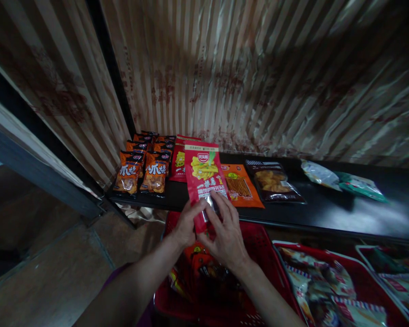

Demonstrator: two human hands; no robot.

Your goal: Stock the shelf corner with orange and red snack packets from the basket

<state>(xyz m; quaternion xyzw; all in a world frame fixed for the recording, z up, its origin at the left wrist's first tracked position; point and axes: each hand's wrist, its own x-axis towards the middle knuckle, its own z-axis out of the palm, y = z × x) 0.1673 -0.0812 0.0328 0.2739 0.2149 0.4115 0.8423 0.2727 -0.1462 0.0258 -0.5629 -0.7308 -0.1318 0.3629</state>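
A red snack bag (205,169) with a green and yellow picture is held upright above the front of the black shelf (330,206). My left hand (184,227) grips its lower left edge, thumb on the front. The fingers of my right hand (226,231) lie across its lower front and right side. Just behind it another red bag (179,159) stands on the shelf. To the right lies an orange bag of brown sticks (240,185), partly covered by the held bag. Under my hands a red basket (264,254) contains orange and dark snack packs (207,268).
Orange and black snack packs (156,172) stand in rows at the shelf's left end. A brown bag (272,181), a white packet (320,175) and a green packet (361,185) lie farther right. A second red basket (276,247) holds white packets. A black post (114,63) rises at left.
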